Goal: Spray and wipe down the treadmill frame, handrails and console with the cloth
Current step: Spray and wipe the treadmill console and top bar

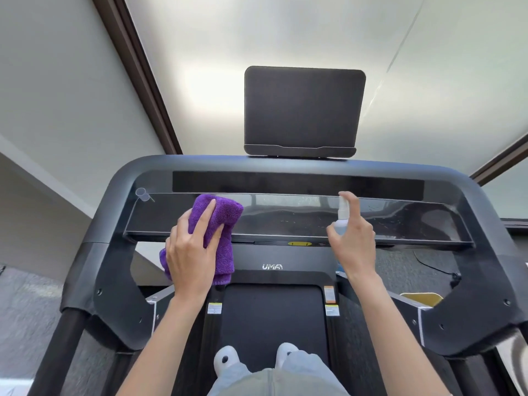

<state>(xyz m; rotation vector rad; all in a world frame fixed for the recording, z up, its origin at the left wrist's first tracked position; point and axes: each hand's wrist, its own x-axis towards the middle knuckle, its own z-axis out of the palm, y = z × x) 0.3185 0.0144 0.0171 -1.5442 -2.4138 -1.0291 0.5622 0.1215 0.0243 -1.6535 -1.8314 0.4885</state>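
Treadmill console (285,218) spans the view; left hand (190,252) grips the purple cloth (221,218) against its left half; right hand (353,241) clasps the spray bottle (342,214) at its centre-right, finger seemingly on the nozzle; mist lightly, then wipe in overlapping strokes

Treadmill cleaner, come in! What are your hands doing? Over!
Left hand pressing purple cloth on console panel. Right hand holding spray bottle, finger on top. Nothing in the way.
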